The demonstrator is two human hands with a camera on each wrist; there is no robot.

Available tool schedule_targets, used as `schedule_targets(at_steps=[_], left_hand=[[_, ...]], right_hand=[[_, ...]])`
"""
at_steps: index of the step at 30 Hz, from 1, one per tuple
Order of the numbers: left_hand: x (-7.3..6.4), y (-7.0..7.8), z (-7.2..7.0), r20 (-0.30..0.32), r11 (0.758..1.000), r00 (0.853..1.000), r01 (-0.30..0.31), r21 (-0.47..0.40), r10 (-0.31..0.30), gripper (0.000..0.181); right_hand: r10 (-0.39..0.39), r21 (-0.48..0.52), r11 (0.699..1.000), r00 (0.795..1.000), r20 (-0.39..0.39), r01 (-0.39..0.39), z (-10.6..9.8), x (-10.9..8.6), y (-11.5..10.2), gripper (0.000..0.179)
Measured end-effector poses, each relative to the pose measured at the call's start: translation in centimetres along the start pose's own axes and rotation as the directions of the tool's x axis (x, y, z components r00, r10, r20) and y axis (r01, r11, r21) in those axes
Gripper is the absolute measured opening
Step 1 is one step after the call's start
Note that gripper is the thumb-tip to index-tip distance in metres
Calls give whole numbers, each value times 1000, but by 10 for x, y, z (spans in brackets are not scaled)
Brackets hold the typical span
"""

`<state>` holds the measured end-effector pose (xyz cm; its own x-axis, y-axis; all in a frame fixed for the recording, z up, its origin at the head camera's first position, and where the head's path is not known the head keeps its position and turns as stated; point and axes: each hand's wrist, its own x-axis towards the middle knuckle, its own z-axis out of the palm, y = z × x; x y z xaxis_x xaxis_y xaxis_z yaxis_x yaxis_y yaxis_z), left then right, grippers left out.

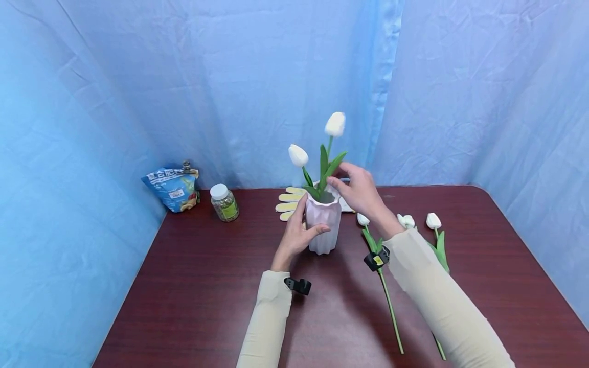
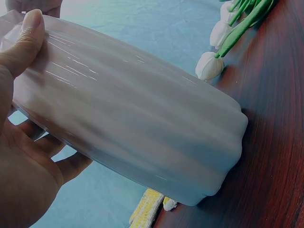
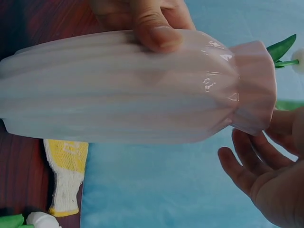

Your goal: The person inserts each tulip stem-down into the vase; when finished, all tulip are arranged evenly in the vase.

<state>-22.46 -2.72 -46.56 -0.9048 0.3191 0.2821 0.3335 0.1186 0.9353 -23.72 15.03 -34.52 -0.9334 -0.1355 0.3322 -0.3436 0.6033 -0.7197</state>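
Observation:
A pale pink, ribbed vase [image 1: 323, 230] stands on the table. My left hand [image 1: 296, 235] grips its side, thumb across the front and fingers round the far side, as the left wrist view shows. Two white tulips rise from the mouth, a shorter one [image 1: 298, 155] leaning left and a taller one [image 1: 335, 124] more upright. At the rim, my right hand [image 1: 361, 191] pinches the taller tulip low down by its leaves; the exact contact is partly hidden. In the right wrist view, some fingers [image 3: 251, 152] of that hand lie against the flared rim.
Behind the vase lies a yellow-and-white work glove [image 1: 289, 198]. Several white tulips [image 1: 390, 306] lie on the dark red table [image 1: 198, 306], partly under my right forearm. At the back left are a white-lidded jar [image 1: 225, 203] and a blue snack bag [image 1: 172, 189]. Blue curtains [image 1: 276, 76] enclose the table.

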Motion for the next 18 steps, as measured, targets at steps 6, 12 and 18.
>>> schedule_targets(at_steps=[6,12,18], left_hand=[[0,0,-1,6,1000,1000,14,-5,-14,100],[0,-1,0,-6,1000,1000,9,0,-9,103],[-1,-2,1,-18,1000,1000,0,11,0,110]], right_hand=[[5,12,1000,998,57,-5,-5,-2,2,35],[34,73,997,999,39,-37,-21,-9,4,45],[42,51,998,998,-40,-40,-48,-19,3,44]])
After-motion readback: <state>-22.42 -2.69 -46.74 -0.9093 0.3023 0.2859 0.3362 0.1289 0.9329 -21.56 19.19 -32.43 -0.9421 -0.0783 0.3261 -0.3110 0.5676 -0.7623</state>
